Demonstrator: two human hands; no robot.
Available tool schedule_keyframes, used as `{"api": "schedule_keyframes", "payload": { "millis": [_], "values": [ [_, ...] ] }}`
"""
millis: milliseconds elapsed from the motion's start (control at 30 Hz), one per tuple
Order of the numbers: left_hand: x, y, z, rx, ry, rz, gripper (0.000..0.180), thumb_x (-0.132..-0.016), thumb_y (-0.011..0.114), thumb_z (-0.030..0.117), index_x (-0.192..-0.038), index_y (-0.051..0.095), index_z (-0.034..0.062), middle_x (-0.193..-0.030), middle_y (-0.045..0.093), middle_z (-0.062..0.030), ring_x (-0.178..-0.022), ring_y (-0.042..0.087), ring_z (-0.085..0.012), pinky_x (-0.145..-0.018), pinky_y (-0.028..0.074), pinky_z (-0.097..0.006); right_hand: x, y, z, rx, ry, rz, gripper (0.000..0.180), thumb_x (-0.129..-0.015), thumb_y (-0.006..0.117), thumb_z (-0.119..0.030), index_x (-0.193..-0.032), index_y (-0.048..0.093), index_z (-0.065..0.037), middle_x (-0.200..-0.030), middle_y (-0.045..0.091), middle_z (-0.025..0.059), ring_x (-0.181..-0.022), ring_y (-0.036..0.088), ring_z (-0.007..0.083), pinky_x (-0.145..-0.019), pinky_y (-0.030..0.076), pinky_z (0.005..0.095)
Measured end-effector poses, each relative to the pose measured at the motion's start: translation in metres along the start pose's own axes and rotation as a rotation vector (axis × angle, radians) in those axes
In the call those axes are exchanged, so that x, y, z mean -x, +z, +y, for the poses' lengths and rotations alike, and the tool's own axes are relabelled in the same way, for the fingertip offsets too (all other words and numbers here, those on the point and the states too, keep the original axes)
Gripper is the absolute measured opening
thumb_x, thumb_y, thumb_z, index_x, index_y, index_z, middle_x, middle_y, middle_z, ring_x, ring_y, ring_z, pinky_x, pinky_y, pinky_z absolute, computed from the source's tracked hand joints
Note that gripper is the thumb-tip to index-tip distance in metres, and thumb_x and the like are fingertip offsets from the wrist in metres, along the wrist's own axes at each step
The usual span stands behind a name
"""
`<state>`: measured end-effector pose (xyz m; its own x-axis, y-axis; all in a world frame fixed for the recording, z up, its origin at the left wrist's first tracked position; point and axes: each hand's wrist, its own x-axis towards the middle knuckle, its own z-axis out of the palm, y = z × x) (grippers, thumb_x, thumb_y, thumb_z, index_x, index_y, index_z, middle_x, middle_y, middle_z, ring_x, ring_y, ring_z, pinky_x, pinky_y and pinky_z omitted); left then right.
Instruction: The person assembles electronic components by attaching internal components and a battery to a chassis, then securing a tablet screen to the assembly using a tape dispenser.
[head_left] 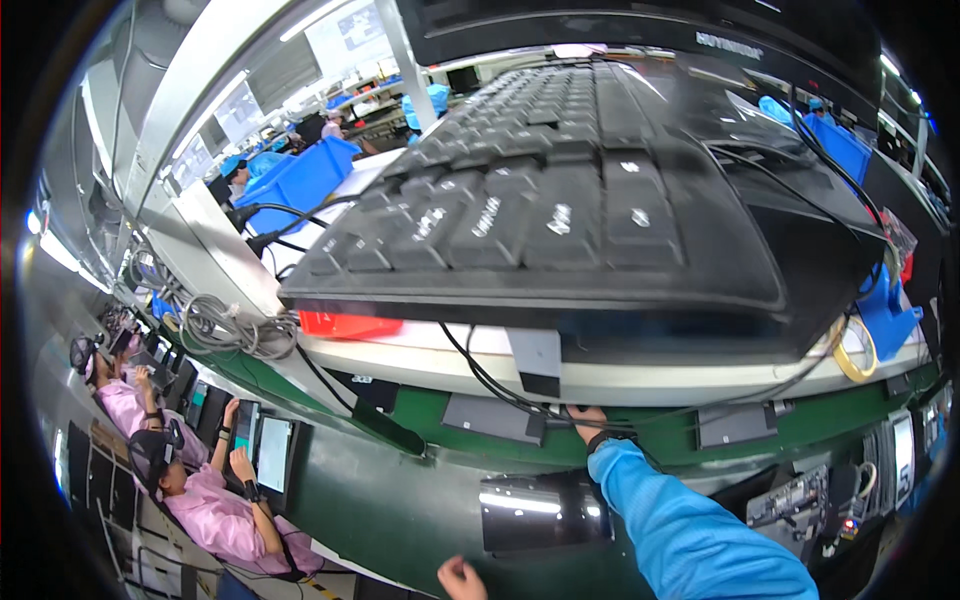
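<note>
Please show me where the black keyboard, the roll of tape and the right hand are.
black keyboard [560, 190]: head view, on its keys.
roll of tape [853, 350]: head view, on its ring.
right hand [585, 417]: head view, on its back.

electronics assembly line | green conveyor belt [400, 500] | seated workers in pink smocks [225, 520] | blue bins [300, 180]

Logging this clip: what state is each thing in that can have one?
Right hand: reaching up to black cables under the shelf edge.
Left hand: low, empty.
Keyboard: resting on the shelf, tilted.
Tape roll: hanging at the shelf's right end.
</note>
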<state>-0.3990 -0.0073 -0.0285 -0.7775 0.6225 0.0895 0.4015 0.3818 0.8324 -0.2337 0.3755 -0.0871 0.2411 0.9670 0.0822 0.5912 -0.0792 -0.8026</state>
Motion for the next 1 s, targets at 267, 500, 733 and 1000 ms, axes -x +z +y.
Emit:
{"api": "schedule_keyframes", "payload": {
  "millis": [267, 500, 733, 1000],
  "values": [
    [0.102, -0.114, -0.041, 0.179, -0.509, 0.077, 0.017, -0.088, 0.051, 0.007, -0.099, 0.061, -0.0007, -0.098, 0.062, -0.0134, -0.091, 0.057, -0.0231, -0.083, 0.047, -0.034, -0.043, 0.140, 0.106, -0.479, 0.091, -0.236, 0.040, -0.086, 0.062, -0.035, -0.116, 0.054, -0.009, -0.107, 0.060, 0.0141, -0.095, 0.060, 0.0344, -0.081, 0.050, 0.0479],
    [0.130, -0.139, -0.018, 0.259, -0.672, 0.110, 0.018, -0.091, 0.048, 0.011, -0.100, 0.061, 0.0026, -0.098, 0.061, -0.0114, -0.089, 0.057, -0.0186, -0.074, 0.050, -0.030, 0.014, 0.072, -0.014, -1.208, 0.618, -0.346, 0.035, -0.087, 0.063, -0.027, -0.116, 0.052, -0.014, -0.109, 0.059, 0.0064, -0.094, 0.062, 0.0246, -0.073, 0.053, 0.0492],
    [0.150, -0.159, -0.009, 0.346, -0.694, 0.161, 0.019, -0.093, 0.049, 0.013, -0.101, 0.062, 0.0026, -0.098, 0.061, -0.0081, -0.086, 0.058, -0.0166, -0.074, 0.049, -0.028, 0.018, 0.046, -0.028, -1.363, 0.669, -0.294, 0.024, -0.088, 0.062, -0.016, -0.111, 0.056, -0.010, -0.104, 0.061, 0.0080, -0.094, 0.062, 0.0259, -0.076, 0.052, 0.0517],
    [0.043, -0.098, 0.036, 0.802, -0.715, -0.032, 0.027, -0.095, 0.051, 0.019, -0.117, 0.053, 0.0029, -0.114, 0.058, -0.0126, -0.105, 0.058, -0.0241, -0.091, 0.048, -0.036, 0.074, -0.139, -0.044, -1.037, 0.543, -0.200, 0.031, -0.089, 0.064, -0.031, -0.107, 0.056, -0.008, -0.097, 0.064, 0.0039, -0.086, 0.064, 0.0185, -0.072, 0.051, 0.0391]
  ]
}}
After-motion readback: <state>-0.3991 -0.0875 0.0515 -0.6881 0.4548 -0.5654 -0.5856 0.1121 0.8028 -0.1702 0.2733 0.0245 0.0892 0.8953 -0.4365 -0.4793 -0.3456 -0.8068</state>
